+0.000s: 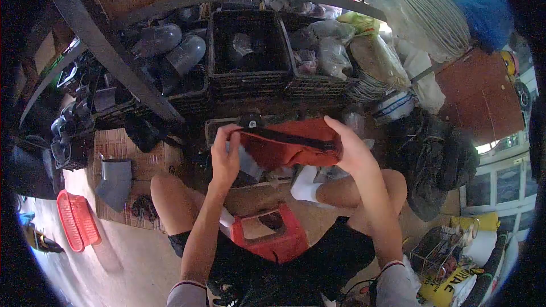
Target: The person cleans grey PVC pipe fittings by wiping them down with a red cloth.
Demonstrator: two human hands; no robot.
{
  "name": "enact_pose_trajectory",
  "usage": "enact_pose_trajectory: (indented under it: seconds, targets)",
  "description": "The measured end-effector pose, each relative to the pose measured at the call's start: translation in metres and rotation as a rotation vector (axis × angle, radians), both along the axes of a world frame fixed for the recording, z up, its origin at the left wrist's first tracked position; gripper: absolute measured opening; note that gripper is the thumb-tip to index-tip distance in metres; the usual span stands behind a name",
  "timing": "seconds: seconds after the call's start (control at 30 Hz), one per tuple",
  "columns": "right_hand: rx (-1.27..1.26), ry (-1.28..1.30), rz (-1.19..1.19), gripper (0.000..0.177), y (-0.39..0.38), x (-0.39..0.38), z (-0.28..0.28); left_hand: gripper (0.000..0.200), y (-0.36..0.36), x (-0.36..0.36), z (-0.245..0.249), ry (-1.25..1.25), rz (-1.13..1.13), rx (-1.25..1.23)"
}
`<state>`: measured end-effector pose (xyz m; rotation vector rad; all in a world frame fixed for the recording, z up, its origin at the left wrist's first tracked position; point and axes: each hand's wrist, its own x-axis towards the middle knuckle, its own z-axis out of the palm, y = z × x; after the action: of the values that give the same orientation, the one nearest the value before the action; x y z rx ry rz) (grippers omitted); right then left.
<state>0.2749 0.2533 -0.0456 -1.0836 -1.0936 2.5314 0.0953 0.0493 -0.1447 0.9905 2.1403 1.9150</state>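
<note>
A rust-red cloth item with a black band (pixel 301 145) is stretched between my hands above my legs. Its exact kind is not clear. My left hand (pixel 225 156) pinches the left end near the black band, fingers curled. At the opposite end, my right hand (pixel 351 146) grips the cloth, with its fingers partly hidden behind the fabric. Below, between my knees, stands a red plastic stool (pixel 296 233) with an opening in its top.
Ahead stand black crates (pixel 247 74), one with grey pipe elbows (pixel 190 54) beside it. A grey pipe fitting (pixel 115 179) rests on cardboard at left, near a pink basket (pixel 77 222). Dark plastic sheeting (pixel 426 159) and a wire basket (pixel 438 253) lie to the right.
</note>
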Motion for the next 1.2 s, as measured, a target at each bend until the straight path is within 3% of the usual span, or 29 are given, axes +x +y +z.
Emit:
enact_pose_trajectory:
  seconds: [0.13, 0.27, 0.33, 0.43, 0.5, 0.57, 0.67, 0.77, 0.87, 0.97, 1.07, 1.2]
  targets:
    - [0.191, -0.032, 0.112, 0.028, -0.006, -0.004, -0.007, 0.013, -0.004, -0.004, 0.005, -0.021, 0.037, 0.1]
    - [0.462, -0.205, 0.196, 0.03, -0.021, -0.012, 0.002, 0.014, -0.01, -0.003, 0.019, -0.203, 0.057, 0.188]
    - [0.606, -0.288, 0.341, 0.033, -0.024, -0.013, 0.006, 0.011, -0.014, -0.004, 0.021, -0.101, 0.09, 0.197]
    - [0.656, -0.384, 0.477, 0.034, -0.006, -0.015, -0.067, 0.007, -0.017, -0.001, 0.029, 0.099, 0.106, 0.165]
    - [0.926, -0.483, 0.607, 0.035, 0.002, -0.019, -0.119, 0.005, -0.015, 0.003, 0.04, 0.231, 0.064, 0.114]
    - [0.964, -0.43, 0.673, 0.038, -0.013, -0.032, -0.084, 0.007, -0.012, 0.008, 0.072, 0.352, -0.039, 0.076]
    - [0.846, -0.375, 0.734, 0.053, -0.018, -0.045, -0.077, 0.009, -0.009, 0.003, 0.109, 0.466, -0.109, 0.044]
    - [0.501, -0.322, 0.466, 0.055, -0.042, -0.055, -0.041, 0.009, -0.009, -0.004, 0.147, 0.528, -0.093, 0.002]
    - [0.299, -0.221, 0.424, 0.058, -0.047, -0.064, -0.035, 0.01, -0.015, -0.014, 0.184, 0.594, -0.065, -0.125]
    - [0.316, 0.198, 0.483, 0.062, -0.055, -0.07, -0.042, 0.007, -0.014, -0.027, 0.215, 0.798, -0.02, -0.076]
    - [0.708, 0.169, 0.527, 0.059, -0.064, -0.095, -0.049, 0.008, -0.025, -0.032, 0.255, 0.846, 0.031, -0.138]
    - [1.077, 0.245, 0.402, 0.055, -0.08, -0.105, -0.059, 0.006, -0.044, -0.033, 0.304, 0.917, 0.095, -0.226]
